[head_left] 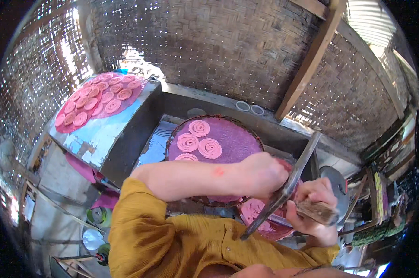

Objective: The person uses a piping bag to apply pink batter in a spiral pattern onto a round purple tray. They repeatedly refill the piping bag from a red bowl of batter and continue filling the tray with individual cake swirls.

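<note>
The left hand (pixel 265 175) reaches in from the left with its forearm across the near part of the tray (pixel 239 139). Its grip is curled in, beside the bar (pixel 295 173); the palm side is hidden and the hand is blurred, so I cannot tell whether it has hold of anything. The right hand (pixel 311 199) has its grip closed around a block (pixel 318 212) of rough wood, to the right of the bar. The bar (long, dark and worn) stands slanted between the hands, its upper end leaning right and its lower end in front of the mustard shirt (pixel 195 236).

Below the hands, partly covered by the bar, is a basin (pixel 282 234) with pink dough (pixel 252 211). The round tray lies beyond the left forearm, its bottom purple and its rim dark. Four pink coils (pixel 210 148) sit on its left part, the nearest partly covered by the arm.

To the left, a pink mat (pixel 136 92) full of similar coils lies on the table (pixel 85 150), whose pale blue top is peeling. Two white rings (pixel 250 108) rest side by side on the ledge (pixel 219 98) below the woven wall (pixel 209 46). A slanted wooden post (pixel 311 60) stands near them.
</note>
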### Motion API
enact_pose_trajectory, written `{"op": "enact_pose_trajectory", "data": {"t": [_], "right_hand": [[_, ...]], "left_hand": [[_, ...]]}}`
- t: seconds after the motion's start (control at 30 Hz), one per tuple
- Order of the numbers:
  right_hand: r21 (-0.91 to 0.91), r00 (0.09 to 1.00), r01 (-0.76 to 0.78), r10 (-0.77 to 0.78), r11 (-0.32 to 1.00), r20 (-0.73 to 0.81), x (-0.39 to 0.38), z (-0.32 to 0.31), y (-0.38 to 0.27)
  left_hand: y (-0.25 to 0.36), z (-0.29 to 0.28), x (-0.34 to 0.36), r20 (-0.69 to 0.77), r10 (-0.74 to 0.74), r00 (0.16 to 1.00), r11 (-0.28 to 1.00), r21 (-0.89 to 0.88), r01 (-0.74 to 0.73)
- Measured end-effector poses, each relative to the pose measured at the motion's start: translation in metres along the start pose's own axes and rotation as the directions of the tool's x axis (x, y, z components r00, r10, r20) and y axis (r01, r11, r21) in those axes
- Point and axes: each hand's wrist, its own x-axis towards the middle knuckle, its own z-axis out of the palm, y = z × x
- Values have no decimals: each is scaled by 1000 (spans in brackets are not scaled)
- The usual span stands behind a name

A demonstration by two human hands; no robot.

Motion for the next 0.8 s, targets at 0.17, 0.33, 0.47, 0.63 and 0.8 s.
{"op": "enact_pose_trajectory", "data": {"t": [0.17,0.33,0.47,0.63,0.8], "right_hand": [[477,826,-471,561,742,-57,-21,-3,-5],[489,581,-465,671,738,-461,-53,-51,-4],[427,223,-92,437,899,-871,-62,-16,20],[782,351,98,714,615,-605,-48,62,16],[-147,771,-630,636,762,-9,-138,80,50]], "left_hand": [[4,4,-28,-230,117,966,987,134,-87],[-29,-12,-61,-353,-119,928,993,-65,102],[-66,56,-64,-254,-467,847,520,-853,31],[-14,15,-27,-204,-611,765,-302,-833,-463],[-53,20,-73,-662,-510,550,89,-676,-731]]}}
